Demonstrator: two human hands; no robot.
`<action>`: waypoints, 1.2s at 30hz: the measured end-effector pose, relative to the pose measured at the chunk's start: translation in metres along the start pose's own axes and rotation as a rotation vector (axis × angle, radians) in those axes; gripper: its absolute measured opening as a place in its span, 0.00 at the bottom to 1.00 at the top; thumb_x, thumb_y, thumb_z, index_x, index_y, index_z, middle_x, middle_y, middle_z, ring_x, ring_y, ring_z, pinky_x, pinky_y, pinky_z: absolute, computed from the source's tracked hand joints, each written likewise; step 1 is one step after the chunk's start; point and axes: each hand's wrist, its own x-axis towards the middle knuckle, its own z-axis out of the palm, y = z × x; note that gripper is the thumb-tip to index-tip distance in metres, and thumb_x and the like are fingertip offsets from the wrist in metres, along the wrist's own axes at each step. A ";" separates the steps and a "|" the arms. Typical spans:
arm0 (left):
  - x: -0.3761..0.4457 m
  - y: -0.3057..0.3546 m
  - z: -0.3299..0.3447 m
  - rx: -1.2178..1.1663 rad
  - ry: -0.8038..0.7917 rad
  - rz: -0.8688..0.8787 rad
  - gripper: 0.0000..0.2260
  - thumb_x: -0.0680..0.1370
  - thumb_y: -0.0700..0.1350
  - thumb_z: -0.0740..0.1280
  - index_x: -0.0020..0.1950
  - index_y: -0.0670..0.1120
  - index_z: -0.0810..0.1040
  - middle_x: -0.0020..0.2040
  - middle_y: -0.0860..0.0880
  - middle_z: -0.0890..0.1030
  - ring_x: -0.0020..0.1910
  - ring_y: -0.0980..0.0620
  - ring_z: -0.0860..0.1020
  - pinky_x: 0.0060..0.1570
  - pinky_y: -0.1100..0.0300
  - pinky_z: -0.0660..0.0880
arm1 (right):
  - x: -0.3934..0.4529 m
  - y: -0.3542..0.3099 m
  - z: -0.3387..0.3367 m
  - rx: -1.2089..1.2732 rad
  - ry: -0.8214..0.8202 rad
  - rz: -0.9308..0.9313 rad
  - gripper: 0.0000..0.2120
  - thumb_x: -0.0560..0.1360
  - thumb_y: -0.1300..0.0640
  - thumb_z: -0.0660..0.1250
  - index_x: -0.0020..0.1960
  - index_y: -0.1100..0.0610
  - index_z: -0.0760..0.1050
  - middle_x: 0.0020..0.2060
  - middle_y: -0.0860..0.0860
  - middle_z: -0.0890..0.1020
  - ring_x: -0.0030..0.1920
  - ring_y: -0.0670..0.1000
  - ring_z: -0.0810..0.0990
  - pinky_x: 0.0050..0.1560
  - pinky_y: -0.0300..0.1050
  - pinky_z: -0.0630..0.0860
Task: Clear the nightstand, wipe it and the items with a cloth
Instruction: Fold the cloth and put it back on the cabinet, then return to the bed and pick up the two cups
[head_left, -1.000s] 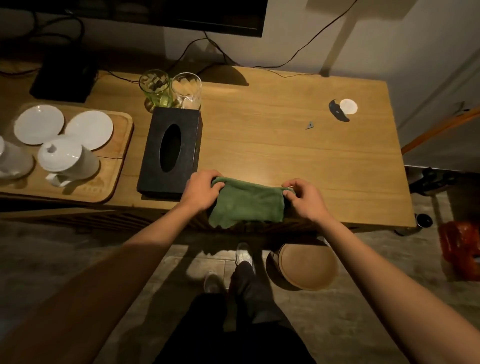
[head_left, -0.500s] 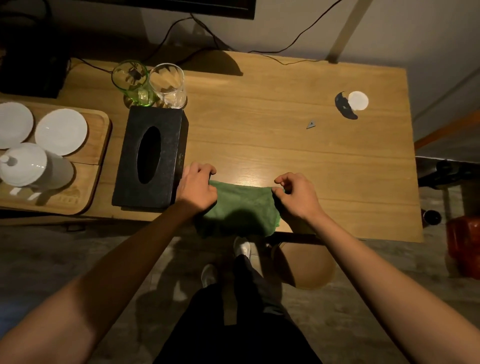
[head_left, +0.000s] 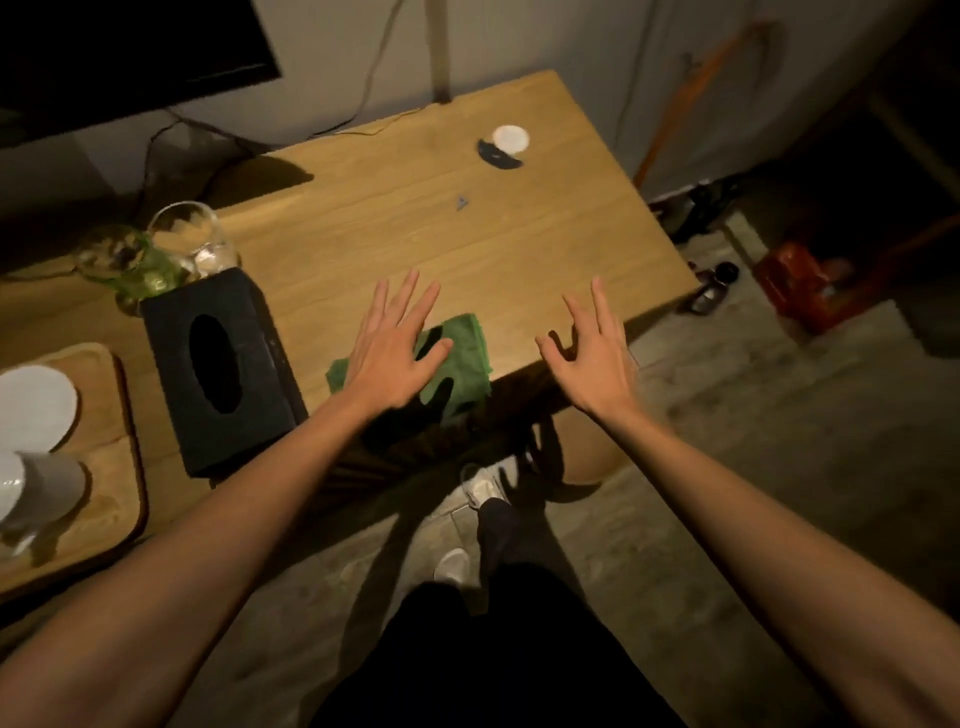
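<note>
The green cloth (head_left: 457, 358) lies folded at the near edge of the wooden nightstand (head_left: 467, 244), one corner drooping over the front. The left hand (head_left: 397, 353) is above it with fingers straight and spread, gripping nothing. The shadow under the palm makes me think it hovers rather than presses, though in this dim light I cannot be sure. The right hand (head_left: 589, 353) is off to the side over the table's near corner, fingers loosely fanned, empty, well apart from the cloth.

The surface is not yet cleared: a black tissue box (head_left: 221, 364) sits just left of the cloth, two glasses (head_left: 171, 254) stand behind it, and a small white disc (head_left: 510, 138) with a dark scrap touching it lies near the far edge.

To wipe well from here, I would lay the left palm flat on the cloth, pull the hanging corner back onto the top so it does not slide off, and sweep with the grain in overlapping strokes. The tissue box and glasses should come off first, or the strokes will stop short and leave dust along their edges.
</note>
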 end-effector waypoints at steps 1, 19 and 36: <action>-0.002 0.007 0.001 0.012 -0.010 0.030 0.32 0.80 0.64 0.55 0.82 0.59 0.50 0.83 0.53 0.45 0.81 0.43 0.39 0.76 0.41 0.45 | -0.017 0.008 -0.005 0.006 0.037 0.024 0.34 0.78 0.34 0.59 0.79 0.45 0.59 0.82 0.47 0.47 0.81 0.58 0.52 0.71 0.63 0.65; -0.118 0.319 0.165 0.147 -0.480 0.972 0.36 0.78 0.67 0.48 0.82 0.52 0.52 0.83 0.48 0.48 0.81 0.44 0.40 0.79 0.44 0.40 | -0.436 0.197 -0.090 0.127 0.618 0.904 0.33 0.80 0.40 0.62 0.81 0.48 0.57 0.82 0.51 0.49 0.81 0.55 0.51 0.79 0.57 0.56; -0.562 0.580 0.361 0.122 -0.633 1.578 0.34 0.78 0.67 0.50 0.82 0.56 0.53 0.83 0.49 0.51 0.81 0.39 0.48 0.76 0.36 0.55 | -0.954 0.239 -0.086 -0.025 0.941 1.559 0.36 0.78 0.28 0.47 0.82 0.42 0.49 0.82 0.47 0.48 0.82 0.53 0.46 0.80 0.57 0.52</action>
